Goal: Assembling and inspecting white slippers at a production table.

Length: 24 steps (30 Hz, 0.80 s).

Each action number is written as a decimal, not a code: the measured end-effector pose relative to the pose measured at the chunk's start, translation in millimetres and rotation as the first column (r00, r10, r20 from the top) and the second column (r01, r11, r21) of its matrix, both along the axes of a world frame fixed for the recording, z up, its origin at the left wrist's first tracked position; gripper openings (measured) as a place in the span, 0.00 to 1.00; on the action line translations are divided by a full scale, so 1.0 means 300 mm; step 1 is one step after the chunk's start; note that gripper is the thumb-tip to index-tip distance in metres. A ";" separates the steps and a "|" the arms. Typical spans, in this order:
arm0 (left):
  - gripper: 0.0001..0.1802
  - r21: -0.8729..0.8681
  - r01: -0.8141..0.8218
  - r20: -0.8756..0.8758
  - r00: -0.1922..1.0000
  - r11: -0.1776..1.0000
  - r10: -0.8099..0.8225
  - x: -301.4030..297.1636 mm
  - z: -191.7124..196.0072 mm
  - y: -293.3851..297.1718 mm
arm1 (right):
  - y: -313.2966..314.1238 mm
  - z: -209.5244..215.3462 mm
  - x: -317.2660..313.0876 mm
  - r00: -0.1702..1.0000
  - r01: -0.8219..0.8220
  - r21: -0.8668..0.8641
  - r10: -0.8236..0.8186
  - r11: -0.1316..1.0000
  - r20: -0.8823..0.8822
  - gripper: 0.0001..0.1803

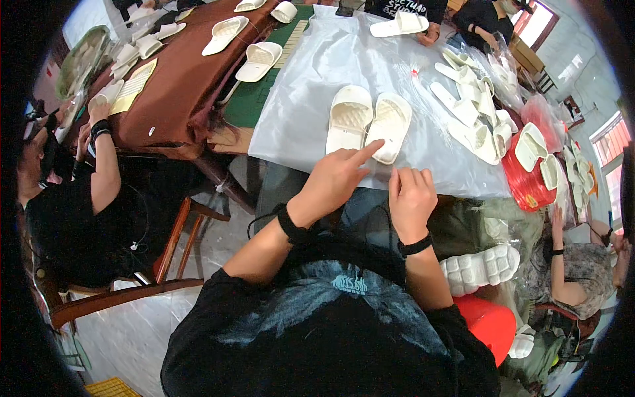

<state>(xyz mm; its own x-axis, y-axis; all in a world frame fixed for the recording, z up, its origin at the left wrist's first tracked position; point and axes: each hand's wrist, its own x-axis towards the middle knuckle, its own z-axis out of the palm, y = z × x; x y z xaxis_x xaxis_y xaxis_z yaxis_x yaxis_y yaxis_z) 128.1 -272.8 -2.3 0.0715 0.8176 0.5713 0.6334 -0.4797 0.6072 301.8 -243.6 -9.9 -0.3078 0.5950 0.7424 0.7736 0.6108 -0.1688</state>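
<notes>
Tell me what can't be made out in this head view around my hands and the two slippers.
- Left hand: its palm and curled fingers face away; only the forefinger shows, pointing at the right slipper.
- Right hand: fingertips bent under at the edge of the clear plastic sheet; a pinch cannot be told.
- Slipper soles: hidden, facing the sheet.
- Heap of slippers at right: overlapping, count unclear.

Left hand (334, 178) points a finger at the right slipper (390, 126) of a cream pair on clear plastic sheeting (311, 99); right hand (410, 198) rests at the sheet's edge.
</notes>
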 end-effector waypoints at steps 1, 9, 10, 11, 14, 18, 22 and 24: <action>0.19 -0.017 0.011 -0.062 0.998 1.000 -0.012 0.015 0.002 0.008 | -0.002 -0.002 -0.003 1.000 0.007 0.006 -0.007 1.000 0.018 0.08; 0.11 0.072 0.068 -0.194 0.980 0.995 -0.053 0.043 -0.081 0.093 | -0.043 0.011 -0.020 1.000 -0.020 -0.034 0.020 0.999 0.002 0.07; 0.09 0.054 0.058 -0.174 0.984 0.997 -0.048 0.038 -0.086 0.099 | -0.047 0.010 -0.020 0.999 -0.042 -0.036 0.041 0.998 -0.016 0.06; 0.07 0.036 0.048 -0.156 0.987 0.998 -0.042 0.032 -0.090 0.104 | -0.049 0.011 -0.018 0.999 -0.041 -0.036 0.041 0.998 -0.018 0.06; 0.06 0.040 0.000 -0.143 0.990 0.999 0.006 0.007 -0.088 0.110 | -0.058 0.015 -0.013 0.998 -0.054 -0.037 0.054 0.998 -0.017 0.05; 0.06 0.047 -0.040 -0.140 0.989 0.998 0.047 -0.023 -0.088 0.109 | -0.071 0.019 -0.012 0.997 -0.068 -0.036 0.067 0.997 -0.027 0.05; 0.06 0.025 -0.083 -0.139 0.987 0.996 0.086 -0.039 -0.081 0.103 | -0.058 0.013 -0.012 0.995 -0.101 -0.041 0.099 0.994 -0.029 0.05; 0.06 0.026 -0.076 -0.128 0.989 0.997 0.079 -0.044 -0.083 0.105 | -0.063 0.011 -0.017 0.994 -0.103 -0.042 0.102 0.994 -0.036 0.05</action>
